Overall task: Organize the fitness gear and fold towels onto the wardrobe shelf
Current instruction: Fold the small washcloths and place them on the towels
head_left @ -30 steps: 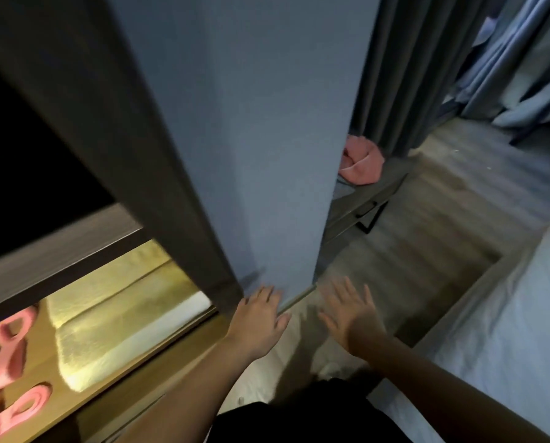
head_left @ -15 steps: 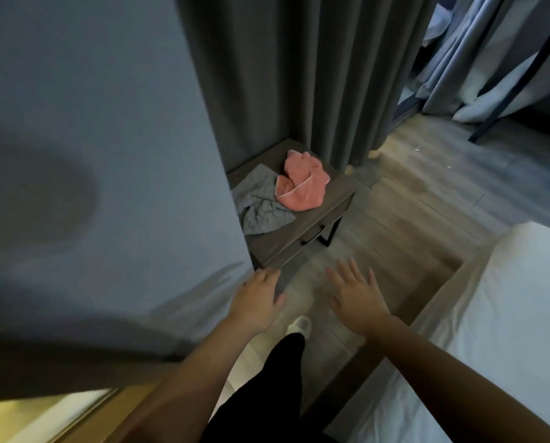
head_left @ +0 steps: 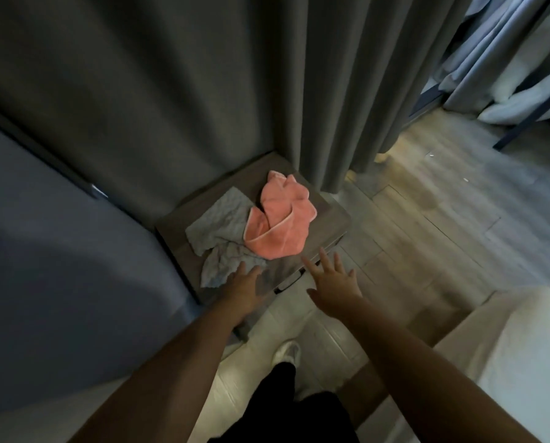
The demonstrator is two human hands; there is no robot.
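Note:
A crumpled pink towel lies on a small grey bedside table, partly over a crumpled grey towel to its left. My left hand reaches forward with straight fingers, its fingertips at the near edge of the grey towel. My right hand is spread open over the table's front edge, just short of the pink towel. Neither hand holds anything.
The blue-grey wardrobe side fills the left. Dark grey curtains hang behind the table. A white bed sits at the lower right. Wooden floor runs to the right. My leg and white shoe stand below the table.
The view swung right, away from the lit wardrobe shelf with pink gear, to the bedside table. Both hands moved forward toward the towels.

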